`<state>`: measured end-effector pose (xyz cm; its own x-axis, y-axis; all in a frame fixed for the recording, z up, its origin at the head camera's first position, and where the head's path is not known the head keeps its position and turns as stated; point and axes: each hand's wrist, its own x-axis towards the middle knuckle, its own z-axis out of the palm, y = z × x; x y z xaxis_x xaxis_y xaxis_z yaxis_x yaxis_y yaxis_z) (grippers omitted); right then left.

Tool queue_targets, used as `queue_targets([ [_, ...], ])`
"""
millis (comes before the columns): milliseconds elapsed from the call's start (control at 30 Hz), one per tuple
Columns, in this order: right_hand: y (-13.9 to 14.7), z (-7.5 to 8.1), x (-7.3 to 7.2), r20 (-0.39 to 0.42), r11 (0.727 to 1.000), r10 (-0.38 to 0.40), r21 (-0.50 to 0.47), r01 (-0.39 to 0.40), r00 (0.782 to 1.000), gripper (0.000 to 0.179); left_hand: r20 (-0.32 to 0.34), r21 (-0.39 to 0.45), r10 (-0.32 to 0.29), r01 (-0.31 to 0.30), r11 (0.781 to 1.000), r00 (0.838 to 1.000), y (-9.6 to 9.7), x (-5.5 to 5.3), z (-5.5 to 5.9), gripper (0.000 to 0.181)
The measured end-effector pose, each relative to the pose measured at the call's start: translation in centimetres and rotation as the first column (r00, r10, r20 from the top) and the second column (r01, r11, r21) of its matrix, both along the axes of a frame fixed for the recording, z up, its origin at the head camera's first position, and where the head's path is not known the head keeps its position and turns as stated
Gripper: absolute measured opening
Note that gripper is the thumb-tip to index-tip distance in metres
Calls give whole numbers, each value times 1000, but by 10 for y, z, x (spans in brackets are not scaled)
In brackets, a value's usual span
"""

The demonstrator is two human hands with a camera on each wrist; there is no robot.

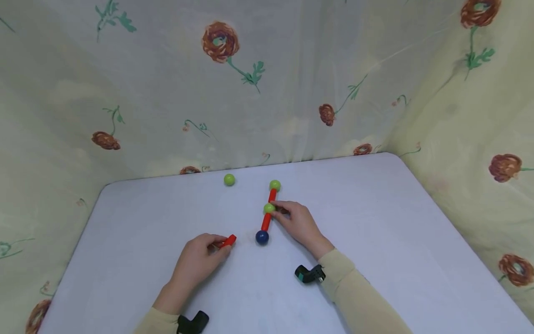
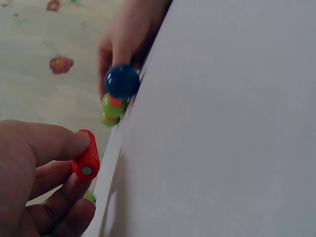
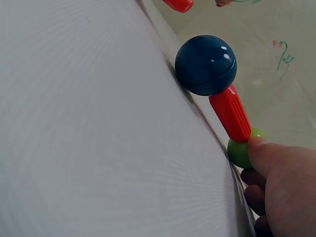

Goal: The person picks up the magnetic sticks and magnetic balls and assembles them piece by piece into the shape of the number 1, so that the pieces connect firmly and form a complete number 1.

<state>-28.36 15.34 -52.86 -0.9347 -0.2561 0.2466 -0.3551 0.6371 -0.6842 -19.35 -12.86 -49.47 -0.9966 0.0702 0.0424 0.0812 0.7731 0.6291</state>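
Beige sleeves (image 1: 365, 299) come in at the bottom of the head view, each with a small black wrist camera (image 1: 198, 321) beside it. Just beyond, the left hand (image 1: 198, 260) pinches a short red rod (image 1: 228, 240) between thumb and fingers; the left wrist view shows its ridged side and a round silvery disc (image 2: 87, 171) set in its end. A little farther and to the right, near that rod yet apart from it, sits a dark blue ball (image 1: 262, 237). Joined to it, a near red rod (image 1: 266, 221) runs away to a middle green ball (image 1: 269, 208), which the right hand (image 1: 299, 225) grips between thumb and fingers from the right side. Past that grip, a far red rod (image 1: 272, 195) leads on in nearly the same line to a far green ball (image 1: 275, 185). Left of that ball, well apart from it, a loose green ball (image 1: 229, 179) sits near the back edge of the white tabletop (image 1: 359, 208). Behind everything hangs pale cloth (image 1: 167, 69) printed with rust-red flowers (image 1: 220, 41)
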Motion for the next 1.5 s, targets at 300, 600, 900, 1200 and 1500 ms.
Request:
queue_targets([
  [300, -1, 2, 0, 13, 1000, 4, 2, -4, 1000, 36, 17, 164, -16, 13, 986, 1000, 20, 6, -12, 17],
  [600, -2, 4, 1, 8, 1000, -13, 10, 12, 1000, 33, -29, 171, -38, 43, 984, 999, 30, 10, -17, 14],
  [900, -1, 6, 3, 16, 1000, -21, 8, 21, 1000, 34, -85, 92, -38, 45, 995, 996, 43, 10, -15, 13],
  [1200, -1, 6, 2, 12, 999, -24, 24, 24, 1000, 34, -96, 69, -19, 25, 997, 995, 56, 9, -17, 13],
  [1500, 4, 4, 14, -2, 999, -47, -18, 47, 999, 35, -99, 55, -13, 18, 998, 995, 58, 11, -20, 14],
])
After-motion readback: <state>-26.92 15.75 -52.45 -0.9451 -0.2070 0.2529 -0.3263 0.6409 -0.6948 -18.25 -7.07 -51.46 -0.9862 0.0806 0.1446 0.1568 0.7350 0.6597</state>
